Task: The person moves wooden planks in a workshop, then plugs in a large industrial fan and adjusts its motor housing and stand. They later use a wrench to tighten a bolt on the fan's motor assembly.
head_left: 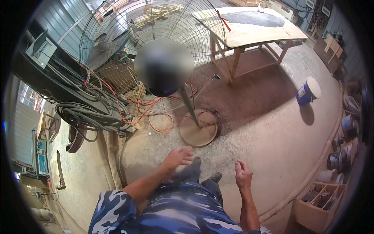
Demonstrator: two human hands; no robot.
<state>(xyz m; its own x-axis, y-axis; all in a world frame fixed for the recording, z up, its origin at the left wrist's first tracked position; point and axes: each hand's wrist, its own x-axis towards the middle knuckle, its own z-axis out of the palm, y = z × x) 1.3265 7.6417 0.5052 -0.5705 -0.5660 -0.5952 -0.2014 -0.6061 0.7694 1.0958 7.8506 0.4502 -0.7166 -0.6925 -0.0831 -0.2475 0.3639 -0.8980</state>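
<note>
Loosely half-open, my left hand (pixel 179 157) and right hand (pixel 243 174) hang empty. A round tan base (pixel 194 134) presumably steadies the dark wire-caged fan (pixel 160 74).

A large pedestal fan (pixel 161 87) stands on the floor (pixel 272 156), its round, see-through wire cage (pixel 154 34) spreading wide around a dark central housing (pixel 163 68), which is partly blurred. Below, a slim straight pole (pixel 187 104) reaches down to a round, tan, dusty-looking base (pixel 198 132) lying flat.
</note>
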